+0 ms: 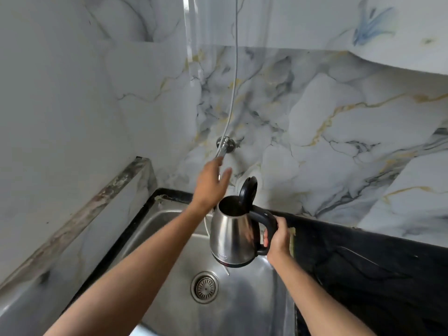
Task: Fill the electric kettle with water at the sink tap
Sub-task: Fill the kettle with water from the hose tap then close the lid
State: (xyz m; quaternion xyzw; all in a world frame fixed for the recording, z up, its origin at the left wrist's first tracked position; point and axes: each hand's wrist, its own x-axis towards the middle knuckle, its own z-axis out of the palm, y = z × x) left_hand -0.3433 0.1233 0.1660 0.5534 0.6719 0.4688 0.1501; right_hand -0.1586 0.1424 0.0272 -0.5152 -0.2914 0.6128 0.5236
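Over one sink point(169, 221), right hand point(278, 235) grips one kettle point(232, 236); left hand point(213, 180) spread wide near tap point(224, 145).

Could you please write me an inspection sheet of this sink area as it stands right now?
Surface: steel sink, looks dry; drain uncovered; black counter to its right.
Job's things: kettle held over the sink, lid open; tap on the wall, no water seen.
Clutter: nothing seen.
Hands: right hand grips the kettle's handle; left hand open, reaching at the tap.
Cables: thin line hangs down the wall to the tap.
Surroundings: marbled wall.
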